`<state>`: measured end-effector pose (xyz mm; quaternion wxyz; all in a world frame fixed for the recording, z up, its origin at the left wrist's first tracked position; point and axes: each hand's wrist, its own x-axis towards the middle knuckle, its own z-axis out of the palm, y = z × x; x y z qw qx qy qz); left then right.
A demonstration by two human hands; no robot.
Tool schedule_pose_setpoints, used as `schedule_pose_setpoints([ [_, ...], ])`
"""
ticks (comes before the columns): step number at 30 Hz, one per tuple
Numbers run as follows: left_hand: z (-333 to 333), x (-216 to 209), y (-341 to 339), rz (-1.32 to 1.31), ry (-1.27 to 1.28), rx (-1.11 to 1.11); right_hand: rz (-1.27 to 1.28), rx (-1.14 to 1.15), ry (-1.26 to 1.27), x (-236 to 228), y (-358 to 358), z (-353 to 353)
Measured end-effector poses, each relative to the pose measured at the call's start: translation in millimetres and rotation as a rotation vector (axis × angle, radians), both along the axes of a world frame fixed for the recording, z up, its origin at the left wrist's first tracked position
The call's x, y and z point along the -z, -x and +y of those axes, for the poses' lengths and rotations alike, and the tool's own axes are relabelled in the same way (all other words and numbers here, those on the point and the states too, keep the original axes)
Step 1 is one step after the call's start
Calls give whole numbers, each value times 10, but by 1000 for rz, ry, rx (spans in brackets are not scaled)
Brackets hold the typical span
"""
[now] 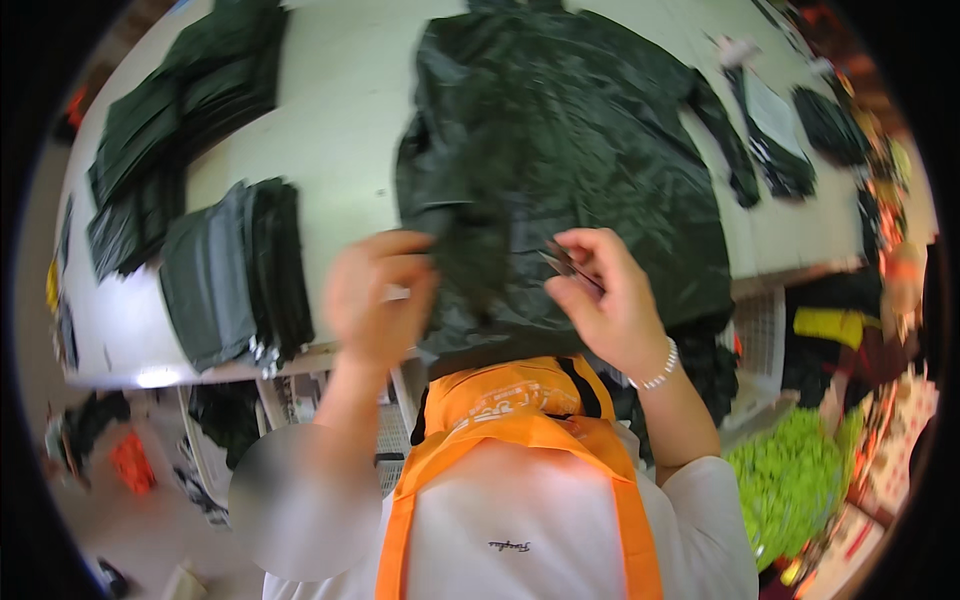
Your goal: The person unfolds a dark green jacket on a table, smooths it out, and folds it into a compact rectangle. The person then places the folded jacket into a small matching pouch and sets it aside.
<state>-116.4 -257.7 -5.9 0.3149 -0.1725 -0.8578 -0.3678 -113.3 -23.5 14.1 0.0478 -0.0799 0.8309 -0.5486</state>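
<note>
Working above a dark green jacket (610,150), spread flat on the table (340,130), presumably for easy reach.
Gripping a small pointed tool (577,270) in the fingers (592,240) of the right hand (610,300), apparently for close control; hovering with the left hand (372,300), too blurred to tell its grip.

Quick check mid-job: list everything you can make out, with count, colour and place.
Table: one, pale, across the top
Jacket: one, dark green, spread mid-table
Folded garments: several, dark green, table's left
Packet: one, dark and pale, right of jacket
Bundle: one, dark, beyond packet
Basket: at least one, white, under table's right
Pile: one, lime green, lower right
Floor item: one, orange, lower left
Pointed tool: one, dark, in right hand
Apron: one, orange, worn
Shirt: one, white, worn
Bracelet: one, pale, right wrist
Hands: two, bare, near jacket's lower part; left hand blurred
</note>
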Motion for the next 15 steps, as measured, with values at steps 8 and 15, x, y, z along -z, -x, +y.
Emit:
schedule_pose_setpoints([
  [8,152,385,-188,-55,-483,-349,-93,382,-467,1328,-198,1808],
  [15,2963,1554,-170,-566,273,153,89,824,-40,1957,604,4109],
])
